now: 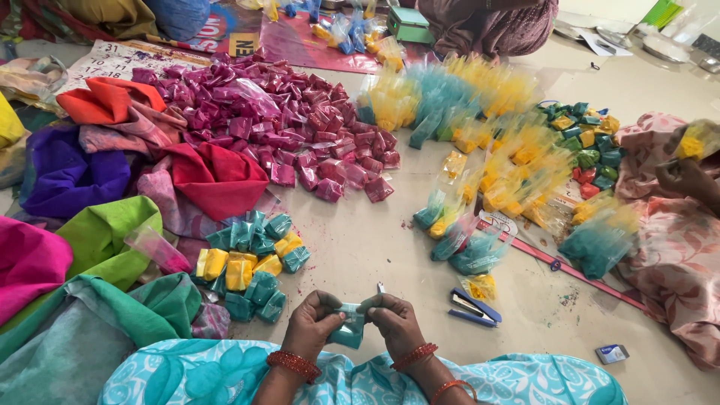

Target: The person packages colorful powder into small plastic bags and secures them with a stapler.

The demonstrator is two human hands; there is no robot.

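Both hands meet low in the view, just above the person's lap: the left hand (311, 324) curls nearly closed, thumb and fingers pinching one side of a small teal packet (349, 327), while the right hand (396, 321) pinches the packet's other upper edge with bent fingers. That packet sits between the two hands, held off the floor (360, 240). A blue stapler (471, 307) lies just right of the right hand, and a heap of teal and yellow packets (251, 262) lies left of the left hand

A stapler (472, 307) lies on the floor (360, 247) right of both hands, folded packets (251, 262) left.
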